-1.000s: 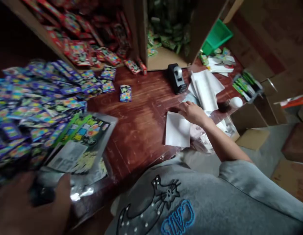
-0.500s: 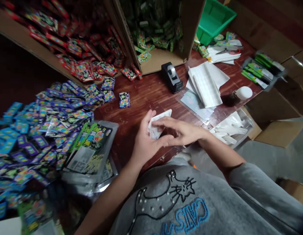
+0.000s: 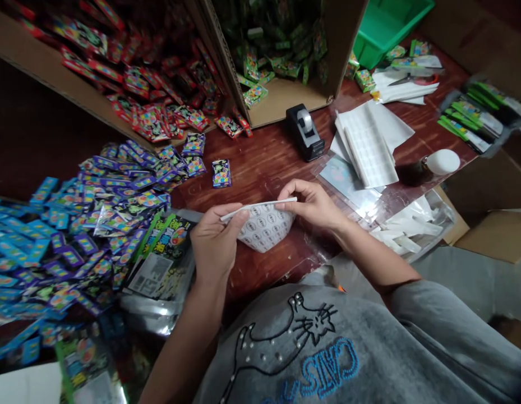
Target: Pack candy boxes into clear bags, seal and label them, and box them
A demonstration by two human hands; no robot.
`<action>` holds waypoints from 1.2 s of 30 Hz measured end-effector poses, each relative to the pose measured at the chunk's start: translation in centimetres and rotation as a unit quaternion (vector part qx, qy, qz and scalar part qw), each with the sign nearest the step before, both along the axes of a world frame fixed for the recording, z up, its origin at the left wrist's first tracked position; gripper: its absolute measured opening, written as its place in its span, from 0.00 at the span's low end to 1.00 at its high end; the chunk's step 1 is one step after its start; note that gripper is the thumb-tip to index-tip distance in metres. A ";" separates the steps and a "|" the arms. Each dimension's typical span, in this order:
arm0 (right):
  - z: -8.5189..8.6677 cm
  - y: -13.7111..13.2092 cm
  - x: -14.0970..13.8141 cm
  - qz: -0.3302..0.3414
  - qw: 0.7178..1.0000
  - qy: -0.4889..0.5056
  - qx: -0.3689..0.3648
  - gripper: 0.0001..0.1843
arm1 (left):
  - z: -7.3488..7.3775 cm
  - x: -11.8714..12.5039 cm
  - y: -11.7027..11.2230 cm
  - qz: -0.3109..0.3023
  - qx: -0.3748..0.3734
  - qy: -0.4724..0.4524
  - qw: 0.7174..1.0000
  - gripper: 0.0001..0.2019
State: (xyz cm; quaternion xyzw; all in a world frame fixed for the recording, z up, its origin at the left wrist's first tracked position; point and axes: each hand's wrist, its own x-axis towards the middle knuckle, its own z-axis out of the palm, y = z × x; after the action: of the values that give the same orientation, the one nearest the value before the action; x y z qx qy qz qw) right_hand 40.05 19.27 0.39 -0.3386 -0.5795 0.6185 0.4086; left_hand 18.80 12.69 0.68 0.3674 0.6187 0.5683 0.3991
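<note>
Both hands hold one white sheet of round stickers [image 3: 264, 224] above the red-brown wooden table [image 3: 264, 157]. My left hand [image 3: 213, 244] pinches its left end, fingers closed on it. My right hand [image 3: 313, 202] pinches the right end, and the sheet bends downward between them. Just left of my left hand lies a large silver and green printed bag [image 3: 163, 258]. Further left spreads a heap of small blue packets [image 3: 87, 224].
Open cardboard boxes stand at the back, one with red packets [image 3: 151, 84], one with green packets [image 3: 281, 50]. A black tape dispenser [image 3: 305, 132], white sticker sheets [image 3: 367, 148], a green bin [image 3: 384, 28], scissors [image 3: 415, 79] and clear bags [image 3: 407, 227] lie to the right.
A second ago my right hand reached to a white sheet on the table and my left held the printed bag. Both hands now hold the sticker sheet, stretched and bent between them.
</note>
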 end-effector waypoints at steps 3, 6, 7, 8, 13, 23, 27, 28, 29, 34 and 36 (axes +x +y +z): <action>-0.5 0.1 -0.5 -0.025 0.999 -0.010 -0.037 0.23 | -1.0 -0.7 0.8 0.029 -0.017 -0.025 0.999 0.18; -1.7 0.8 -1.0 -0.057 0.996 -0.038 -0.050 0.27 | -2.2 -1.7 2.1 0.038 -0.033 0.005 0.999 0.19; -2.3 1.2 -1.1 -0.065 0.996 -0.052 -0.044 0.28 | -2.6 -2.0 2.5 0.030 -0.039 0.036 0.998 0.21; -3.0 1.8 -1.2 -0.072 0.994 -0.069 -0.037 0.30 | -3.0 -2.2 2.9 0.023 -0.038 0.075 0.996 0.21; -6.4 4.9 -0.5 -0.083 0.962 -0.258 0.015 0.30 | -5.3 -1.0 3.0 -0.067 0.060 0.372 0.924 0.16; -7.4 1.9 -0.8 -0.051 0.792 -0.540 0.280 0.20 | -7.6 1.4 2.4 -0.258 -0.012 0.575 0.777 0.20; -8.2 0.3 -1.1 -0.067 0.788 -0.550 0.267 0.25 | -7.3 1.6 2.4 -0.234 -0.037 0.581 0.778 0.21; -8.3 0.1 -1.0 -0.087 0.782 -0.562 0.257 0.26 | -7.4 2.0 2.3 -0.226 -0.042 0.582 0.780 0.22; -8.2 0.0 -0.9 -0.099 0.775 -0.572 0.250 0.27 | -7.5 2.4 2.2 -0.220 -0.047 0.582 0.781 0.22; -7.3 0.6 -0.1 -0.101 0.751 -0.601 0.254 0.26 | -6.6 1.5 1.2 -0.231 -0.019 0.559 0.796 0.22; -6.3 0.9 -0.1 -0.113 0.751 -0.597 0.257 0.27 | -5.4 -1.2 -0.3 -0.180 0.002 0.564 0.806 0.22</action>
State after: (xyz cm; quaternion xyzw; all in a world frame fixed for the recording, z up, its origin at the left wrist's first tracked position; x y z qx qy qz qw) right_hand 39.98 20.18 -5.96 -0.5845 -0.8000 0.0670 0.1179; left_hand 17.61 12.36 -4.69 0.7290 0.6562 0.1801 0.0742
